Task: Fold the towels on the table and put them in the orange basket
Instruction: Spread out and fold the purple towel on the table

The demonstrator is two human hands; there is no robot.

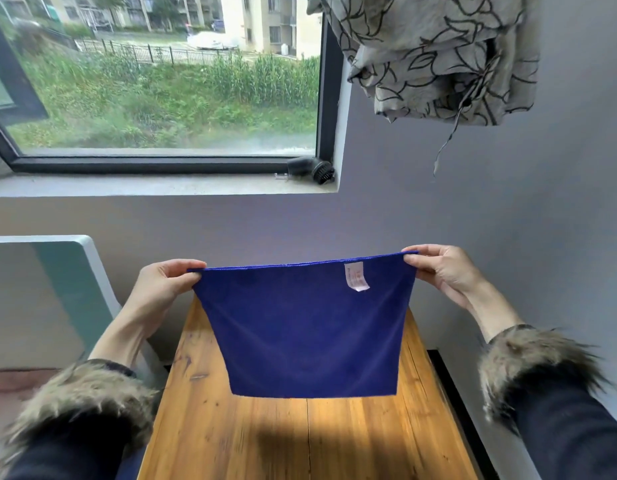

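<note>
Above the narrow wooden plank table (pixel 300 441), a deep blue square terry towel (pixel 303 327) hangs in the air, stretched flat between two raised hands.

At the far left stands a pale, white-edged panel with a teal face (pixel 68 271), beside the table's left side. Next comes the left hand (pixel 161 289), reaching out of a dark sleeve with a shaggy brown fur cuff (pixel 82 403); its thumb and curled fingers pinch the towel's upper left corner. The towel drops from its taut top edge, narrowing a little toward a straight bottom edge that hangs just over the tabletop and throws a shadow on the wood. A small white care label (pixel 356 277) shows near the upper right. The right hand (pixel 438 271) pinches the upper right corner the same way, with a matching fur cuff behind it. Behind, a dark-framed window (pixel 161 98) looks onto greenery, a small black brush-like object (pixel 312 169) sits on the sill, and a grey patterned curtain (pixel 438 53) is bunched at the upper right.

As for progress, this towel looks either single-layered or folded once; the top edge does not settle which. It is not yet laid down or finished. No other towels and no orange basket appear in view, so how many are done cannot be told. What remains for this one, at least, is completing the fold and placing it in the basket.
</note>
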